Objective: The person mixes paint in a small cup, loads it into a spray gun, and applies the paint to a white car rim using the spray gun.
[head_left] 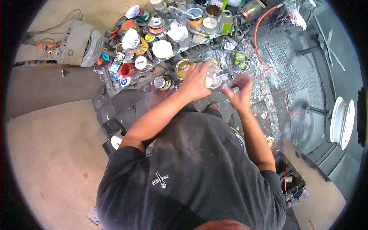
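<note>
Right now the left hand (pixel 196 81) is wrapped around a cup (pixel 213 76). The cup is clear and has something white inside. The fingers curl tight on its side and hold it up over the bench (pixel 126 82), near the bench's front edge.

The right hand (pixel 239 91) is just beside the cup, on its right. Its fingers are bent and pinched close together, but it is blurry, so I cannot tell if it holds anything. A thin stick-like thing (pixel 228 70) pokes out from the cup's top toward the right. It is too small to tell what it is.

Just left of the cup sits an open gold can (pixel 183 68). A small tin (pixel 160 82) stands a bit further left, at the bench edge. A red cup (pixel 127 69) and a white lid (pixel 141 62) are near that corner. Behind them the bench is packed with cans, lids and white paper cones (pixel 162 49). A green spray can (pixel 226 22) stands at the back.

A red hose (pixel 257 42) bends down past the right hand. On the far right a white wheel rim (pixel 342 122) stands on a grey grate floor (pixel 303 88). Far left, a rolled hose (pixel 92 48) lies on the tan floor (pixel 46 145).

Nothing sits between the hands and the cup.
</note>
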`<state>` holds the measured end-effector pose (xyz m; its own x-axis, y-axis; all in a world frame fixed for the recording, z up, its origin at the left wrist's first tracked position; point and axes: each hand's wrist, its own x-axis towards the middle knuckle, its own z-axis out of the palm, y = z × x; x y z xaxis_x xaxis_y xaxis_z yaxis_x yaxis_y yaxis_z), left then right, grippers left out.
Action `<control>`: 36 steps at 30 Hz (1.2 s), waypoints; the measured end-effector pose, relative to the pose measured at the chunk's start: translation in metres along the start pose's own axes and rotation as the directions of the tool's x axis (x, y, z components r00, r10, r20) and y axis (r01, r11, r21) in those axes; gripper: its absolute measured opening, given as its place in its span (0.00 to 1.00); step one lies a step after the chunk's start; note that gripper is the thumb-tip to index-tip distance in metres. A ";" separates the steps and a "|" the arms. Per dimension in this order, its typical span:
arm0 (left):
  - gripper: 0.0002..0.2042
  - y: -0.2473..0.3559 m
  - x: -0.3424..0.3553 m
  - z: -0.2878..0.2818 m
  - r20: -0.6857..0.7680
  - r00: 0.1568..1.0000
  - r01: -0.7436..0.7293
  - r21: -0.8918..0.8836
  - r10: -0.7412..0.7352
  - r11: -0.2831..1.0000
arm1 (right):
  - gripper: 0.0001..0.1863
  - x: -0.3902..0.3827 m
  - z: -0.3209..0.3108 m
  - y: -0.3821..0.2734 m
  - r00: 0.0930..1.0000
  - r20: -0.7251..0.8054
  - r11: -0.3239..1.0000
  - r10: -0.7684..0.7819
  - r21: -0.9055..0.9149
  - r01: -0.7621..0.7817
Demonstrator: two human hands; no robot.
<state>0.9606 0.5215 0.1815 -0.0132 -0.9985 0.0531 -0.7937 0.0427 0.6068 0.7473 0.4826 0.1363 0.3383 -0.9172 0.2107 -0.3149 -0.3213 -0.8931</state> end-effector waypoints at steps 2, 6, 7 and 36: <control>0.48 0.000 0.000 -0.008 0.008 1.000 -0.002 -0.013 0.003 1.000 | 0.57 -0.014 0.013 0.027 0.936 -0.002 0.934 -0.352 -0.060 0.351; 0.48 0.000 -0.008 -0.025 0.031 0.998 -0.054 -0.008 0.054 0.999 | 0.60 -0.020 0.044 -0.001 0.949 0.097 0.930 -0.299 -0.192 0.312; 0.49 -0.002 -0.011 -0.025 0.022 0.998 -0.063 0.005 0.063 0.998 | 0.60 -0.017 0.053 -0.005 0.946 0.099 0.927 -0.309 -0.189 0.323; 0.31 -0.404 -0.018 -0.208 -0.208 0.924 0.359 0.181 -0.321 0.916 | 0.64 -0.069 0.164 -0.111 0.951 -0.279 0.987 0.133 -0.046 -0.151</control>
<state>1.4074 0.5292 0.1002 0.3693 -0.9291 0.0190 -0.8414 -0.3256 0.4313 0.9040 0.6196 0.1555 0.0323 -0.9807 0.1929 -0.4034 -0.1894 -0.8952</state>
